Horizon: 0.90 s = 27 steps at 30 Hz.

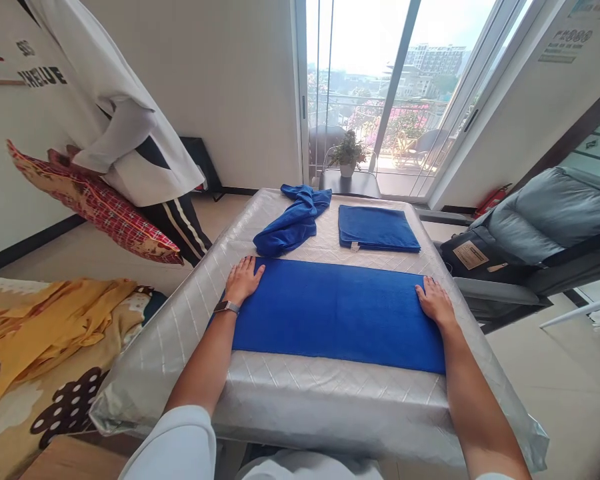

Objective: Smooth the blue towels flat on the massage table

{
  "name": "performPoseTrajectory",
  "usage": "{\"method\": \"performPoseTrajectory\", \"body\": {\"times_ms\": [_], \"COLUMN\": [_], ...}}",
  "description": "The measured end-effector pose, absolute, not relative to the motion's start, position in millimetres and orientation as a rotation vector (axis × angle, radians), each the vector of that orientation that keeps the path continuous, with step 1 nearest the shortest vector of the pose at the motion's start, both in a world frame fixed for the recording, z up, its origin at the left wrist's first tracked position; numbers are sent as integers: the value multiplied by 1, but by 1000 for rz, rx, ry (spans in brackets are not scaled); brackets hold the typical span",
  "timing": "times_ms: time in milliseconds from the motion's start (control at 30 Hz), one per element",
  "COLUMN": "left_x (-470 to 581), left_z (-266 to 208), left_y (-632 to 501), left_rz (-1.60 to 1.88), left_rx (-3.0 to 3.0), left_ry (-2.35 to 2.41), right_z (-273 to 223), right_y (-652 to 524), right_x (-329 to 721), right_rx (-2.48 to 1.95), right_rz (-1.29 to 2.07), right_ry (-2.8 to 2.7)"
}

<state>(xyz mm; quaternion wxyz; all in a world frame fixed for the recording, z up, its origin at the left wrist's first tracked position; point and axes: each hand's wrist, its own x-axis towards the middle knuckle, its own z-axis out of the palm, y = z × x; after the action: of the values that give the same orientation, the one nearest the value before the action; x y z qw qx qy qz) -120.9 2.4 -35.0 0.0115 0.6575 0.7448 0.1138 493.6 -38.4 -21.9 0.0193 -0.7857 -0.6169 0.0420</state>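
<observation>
A blue towel [330, 313] lies flat as a long rectangle across the table in front of me. My left hand [243, 280] rests palm down on its far left corner, fingers stretched out. At the far right corner, my right hand [435, 300] lies flat with its fingers extended. Neither hand grips anything. Beyond the towel, a crumpled blue towel [297, 223] is heaped toward the left. To the right of that heap sits a neatly folded blue towel [377, 228] with a small white tag at its near edge.
A silvery cover drapes the table [340, 397]. At the left, a person [130, 133] holds a red patterned pillow [105, 213] beside a bed with a yellow cloth [65, 320]. A grey armchair [555, 213] stands at the right. A potted plant [347, 157] stands near the glass door.
</observation>
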Motion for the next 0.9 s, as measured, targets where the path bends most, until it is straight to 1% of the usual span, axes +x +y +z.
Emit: {"method": "performPoseTrajectory", "body": {"times_ms": [333,400,467,533,600,667,733,800,900], "left_x": [-116,-114,-105,-81,-45,0,44,78,103], "left_z": [-20,-14,-7,-1,3,5,3,-2,-14], "left_y": [0,-3,-7,-11,-14,-17,-17,-17,-17], "left_rz": [261,299,419,549,577,516,501,513,510], "left_rx": [2001,2040,2102,2184,2301,2428,2512,2543,2546], "left_ry": [2301,2295,2318,2278,2100,1855,1718,1648,1608], "right_z": [-11,-6,0,7,13,17,17,14,3], "right_y": [-40,-42,-45,-47,-47,-44,-40,-36,-32], "right_x": [484,475,456,423,379,331,288,259,241], "right_rx": [-2462,-2460,-2396,-2269,-2084,-1936,-1832,-1779,-1795], "right_rz": [82,8,-65,-123,-122,-24,70,110,127], "right_ry": [-1885,-1871,-1894,-1985,-2144,-2259,-2337,-2386,-2433]}}
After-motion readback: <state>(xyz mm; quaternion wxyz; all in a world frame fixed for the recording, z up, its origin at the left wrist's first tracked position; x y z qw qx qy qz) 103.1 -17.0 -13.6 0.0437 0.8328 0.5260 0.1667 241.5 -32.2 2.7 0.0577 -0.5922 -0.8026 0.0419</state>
